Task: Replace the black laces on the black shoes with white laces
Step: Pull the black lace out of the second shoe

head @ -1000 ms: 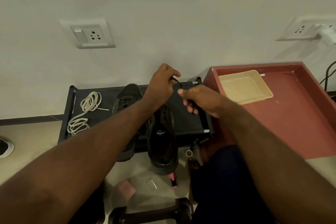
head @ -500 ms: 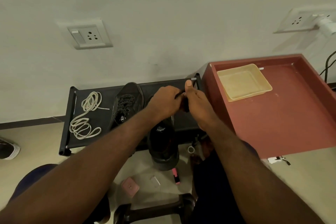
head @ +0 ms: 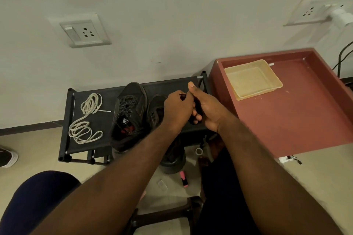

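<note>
**Both hands close on a black lace above the shoe rack**

The left hand [head: 178, 108] has its fingers curled inward, its grip pinching the thin end of the black lace [head: 183, 95], which sticks out a little past the knuckles. The right hand [head: 208, 109] touches the left. Its thumb stands straight up and its other fingers are curled in a closed grip round a dark bunch, seemingly the rest of that lace. Both hands hover over the right end of the black shoe rack [head: 107, 93].

Two black shoes lie on the rack, side by side. The left shoe [head: 130, 107] is laced in black. The right shoe [head: 155, 112] is partly hidden by the left forearm, and whether it is laced cannot be told. The white laces [head: 86, 120] lie on the rack's left end in two loose coils that join; whether they are one lace or two cannot be told.

Just right of the rack stands one red-brown desk [head: 286, 120] carrying one beige tray [head: 252, 80]. Two wall sockets show, one [head: 84, 32] above the rack and one [head: 311, 13] at upper right with a white plug in it. One pink marker [head: 183, 178] lies on the floor.
</note>
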Demonstrator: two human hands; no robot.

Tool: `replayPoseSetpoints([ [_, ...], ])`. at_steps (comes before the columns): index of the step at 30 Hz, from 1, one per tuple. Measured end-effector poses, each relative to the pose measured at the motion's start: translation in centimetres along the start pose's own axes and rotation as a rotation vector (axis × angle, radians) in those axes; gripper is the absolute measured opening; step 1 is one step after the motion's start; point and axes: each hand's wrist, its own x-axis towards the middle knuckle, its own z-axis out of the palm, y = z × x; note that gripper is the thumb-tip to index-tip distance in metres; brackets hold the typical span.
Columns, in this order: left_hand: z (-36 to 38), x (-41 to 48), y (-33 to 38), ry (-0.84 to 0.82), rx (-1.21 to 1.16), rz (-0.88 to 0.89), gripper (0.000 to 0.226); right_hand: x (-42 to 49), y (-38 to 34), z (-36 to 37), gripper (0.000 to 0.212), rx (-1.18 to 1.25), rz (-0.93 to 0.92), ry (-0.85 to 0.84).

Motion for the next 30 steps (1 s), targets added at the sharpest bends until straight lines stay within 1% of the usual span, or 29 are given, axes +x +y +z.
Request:
replayPoseSetpoints([
  [1,0.2,0.1,0.0,0.031,0.009,0.010,0.038,0.0,0.0,-0.1,0.056,0.022,-0.022,0.026],
  [3,0.7,0.3,0.0,0.038,-0.024,-0.006,0.039,0.1,0.2,-0.2,0.050,0.063,-0.057,0.056],
  [6,0.9,0.7,0.5,0.074,-0.070,-0.018,0.039,0.5,0.6,-0.9,0.035,0.120,-0.093,0.032],
  [8,0.6,1.4,0.4,0.153,0.009,0.027,0.042,1.1,1.0,-1.7,0.019,0.094,-0.130,0.057],
  [9,0.5,1.7,0.3,0.173,0.049,0.033,0.044,1.4,1.1,-2.1,0.014,0.061,-0.152,0.078],
  [10,0.4,2.0,0.1,0.177,0.075,0.027,0.044,1.7,1.2,-2.3,0.013,0.021,-0.173,0.094],
  [13,0.5,3.1,-0.6,0.117,0.109,-0.032,0.041,2.7,1.4,-2.5,0.014,-0.118,-0.230,0.161],
  [15,0.3,4.0,-1.3,0.039,0.139,-0.097,0.034,4.0,1.6,-2.4,0.012,-0.166,-0.259,0.254],
  [17,-0.3,4.7,-1.7,-0.030,0.181,-0.135,0.025,5.9,1.8,-2.7,0.010,-0.226,-0.235,0.352],
  [18,-0.9,4.8,-1.7,-0.041,0.237,-0.115,0.020,6.9,1.8,-3.0,0.010,-0.258,-0.208,0.390],
  [19,-1.7,4.7,-1.5,-0.035,0.299,-0.077,0.021,8.0,1.9,-3.2,0.010,-0.279,-0.182,0.418],
  [20,-2.5,4.4,-1.3,-0.019,0.343,-0.030,0.026,9.1,2.0,-3.5,0.010,-0.284,-0.164,0.440],
  [22,-4.1,3.3,-1.1,-0.017,0.370,0.051,0.029,11.3,2.1,-3.7,0.010,-0.270,-0.160,0.475],
  [24,-5.4,1.9,-1.4,-0.026,0.370,0.106,0.022,13.4,2.3,-3.7,0.012,-0.272,-0.164,0.490],
  [27,-6.7,0.3,-2.4,-0.028,0.316,0.121,0.013,16.5,2.9,-3.7,0.024,-0.354,-0.147,0.481],
  [30,-7.1,-0.1,-3.2,-0.043,0.274,0.091,0.008,17.8,3.5,-4.2,0.046,-0.651,-0.081,0.504],
])
